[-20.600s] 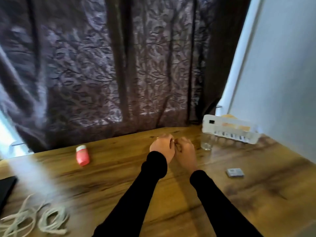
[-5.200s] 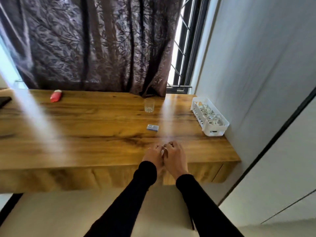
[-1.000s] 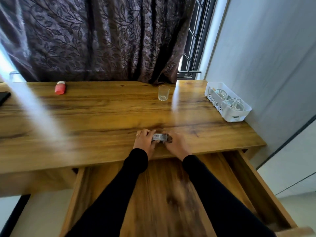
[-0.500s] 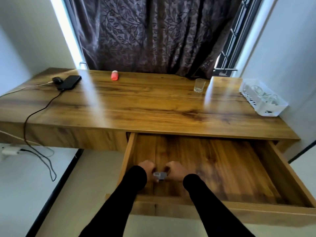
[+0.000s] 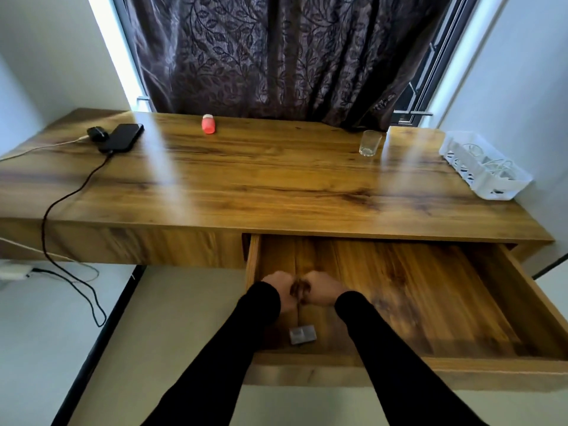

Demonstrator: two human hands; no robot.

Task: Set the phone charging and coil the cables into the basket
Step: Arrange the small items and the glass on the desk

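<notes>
A black phone [image 5: 121,138] lies at the desk's far left with a dark cable [image 5: 49,210] plugged into its near end; the cable drops over the front edge to the floor. A white basket [image 5: 479,183] at the far right holds coiled white cables [image 5: 491,166]. My left hand [image 5: 278,290] and my right hand [image 5: 322,290] hover knuckle to knuckle over the open drawer [image 5: 430,287], fingers curled, with nothing visibly in them. A small grey box [image 5: 302,334] lies on the drawer floor just below them.
On the wooden desk [image 5: 276,186] stand an empty glass [image 5: 369,143] at the back right, a small red container [image 5: 208,124] at the back, and a black earbud-like case [image 5: 97,133] beside the phone. A white power strip [image 5: 13,272] lies on the floor at the left.
The small grey box that my two hands held between them now lies in the drawer. Both hands have lifted off it and drawn together.
</notes>
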